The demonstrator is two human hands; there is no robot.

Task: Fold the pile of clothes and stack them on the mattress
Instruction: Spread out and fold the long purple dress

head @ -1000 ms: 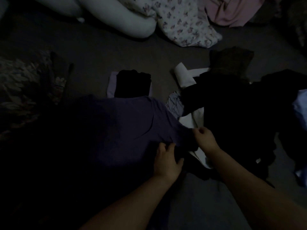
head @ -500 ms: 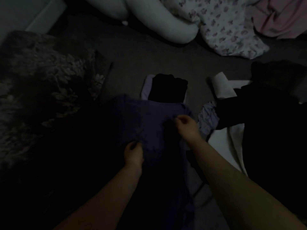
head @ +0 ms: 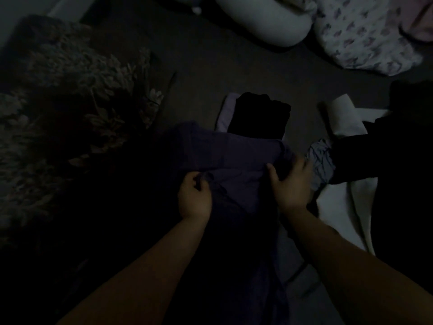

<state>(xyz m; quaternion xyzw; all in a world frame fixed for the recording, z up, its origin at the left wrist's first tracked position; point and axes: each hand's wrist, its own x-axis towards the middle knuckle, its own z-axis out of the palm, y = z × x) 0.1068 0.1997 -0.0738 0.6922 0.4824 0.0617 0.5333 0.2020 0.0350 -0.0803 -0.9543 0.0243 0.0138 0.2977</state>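
The scene is very dark. A purple garment [head: 236,158] lies spread on the mattress [head: 222,73] in front of me. My left hand [head: 194,198] pinches a fold of its cloth near the middle. My right hand [head: 290,181] grips the garment's right edge, fingers curled over the fabric. Just beyond the garment sits a small stack: a folded black item [head: 259,117] on a folded pale lilac one [head: 226,111]. To the right lies the unfolded pile: black clothes [head: 384,160], a white piece [head: 339,207] and a crumpled grey-blue piece [head: 321,158].
A floral-patterned pillow or cushion [head: 58,109] fills the left side. At the back lie a long white bolster [head: 264,22], a white blanket with purple flowers [head: 365,36] and a pink cloth [head: 419,17] in the far right corner.
The view shifted left and closer. Both hands moved up along the purple garment; my right hand went from pinching near its top to gripping its right edge, and a fold was drawn across it.
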